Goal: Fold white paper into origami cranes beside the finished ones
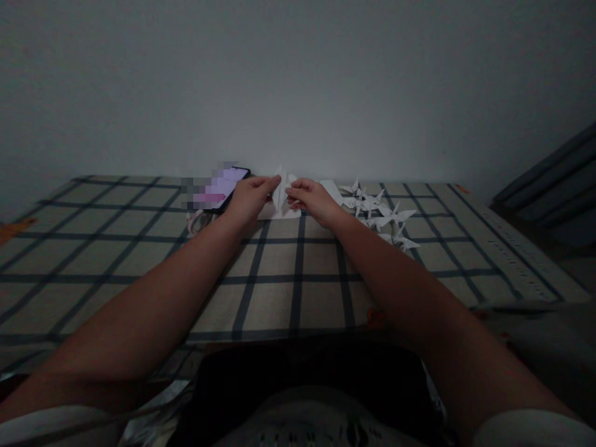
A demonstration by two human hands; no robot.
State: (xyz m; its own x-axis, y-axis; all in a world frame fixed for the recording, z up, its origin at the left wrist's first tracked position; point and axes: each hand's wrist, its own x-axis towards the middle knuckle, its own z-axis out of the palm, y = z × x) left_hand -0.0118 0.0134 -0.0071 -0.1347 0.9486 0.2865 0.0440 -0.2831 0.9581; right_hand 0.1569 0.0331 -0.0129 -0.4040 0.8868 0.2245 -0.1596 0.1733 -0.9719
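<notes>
A small white folded paper piece [280,191] stands upright between my two hands at the far middle of the checked cloth. My left hand [249,198] pinches its left side with fingers closed on it. My right hand [313,198] pinches its right side the same way. Under the hands lies a flat white paper sheet [284,213]. Both forearms stretch out across the cloth toward the wall.
A phone [228,185] with a lit screen lies left of my left hand, a thin white cable [194,222] beside it. Several folded white paper cranes [379,214] sit in a cluster right of my right hand. The checked cloth [116,248] covers the surface; a plain wall stands behind.
</notes>
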